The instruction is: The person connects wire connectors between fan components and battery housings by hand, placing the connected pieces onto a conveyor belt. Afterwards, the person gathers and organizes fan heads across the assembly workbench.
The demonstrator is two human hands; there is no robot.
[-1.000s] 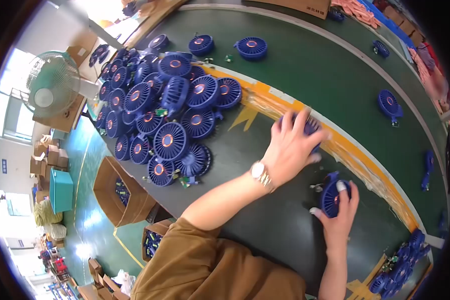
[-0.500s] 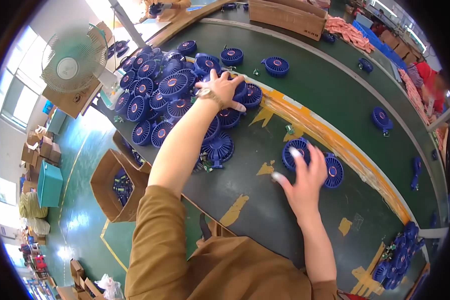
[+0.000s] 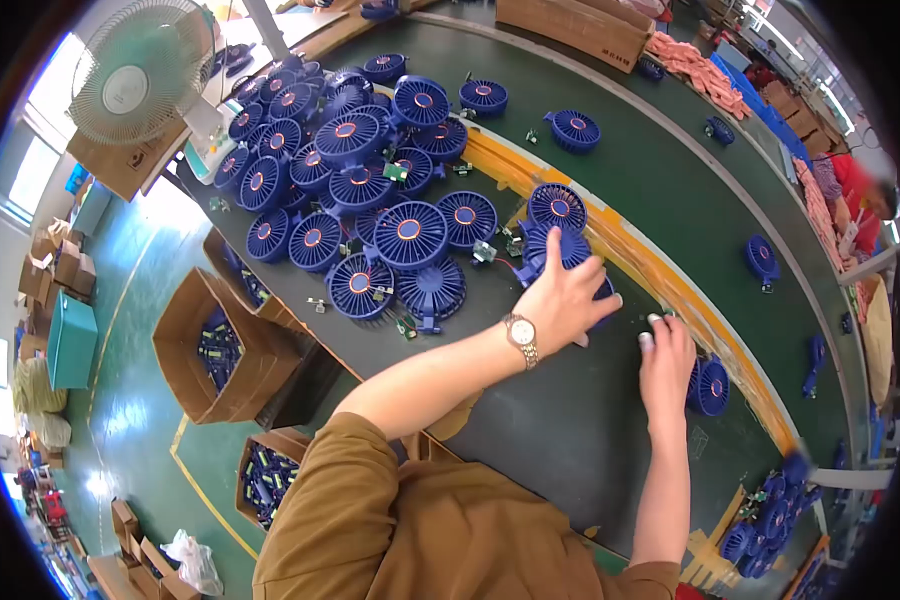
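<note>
My left hand (image 3: 560,305), with a watch on its wrist, lies spread over a blue round fan head (image 3: 558,248) on the dark bench. Its fingers are apart, and another fan head (image 3: 557,207) lies just beyond the fingertips. To the right, my right hand (image 3: 667,365) is half curled with its fingertips apart from the thumb; nothing shows in it. Beside it rests a fan head (image 3: 709,386), partly hidden by the fingers. A big heap of the same fan heads (image 3: 408,235) with small green circuit boards (image 3: 396,172) covers the bench's left part.
A raised yellow-taped edge (image 3: 650,265) separates the bench from a green conveyor (image 3: 660,190) carrying scattered fan heads. More fans (image 3: 775,520) are piled at lower right. Cardboard boxes of parts (image 3: 220,350) stand at left below the bench. A person in red (image 3: 855,200) is across the conveyor.
My left hand has moved from the heap towards me and to the right, and several fan heads have shifted along with it. My right hand has moved slightly right and down.
</note>
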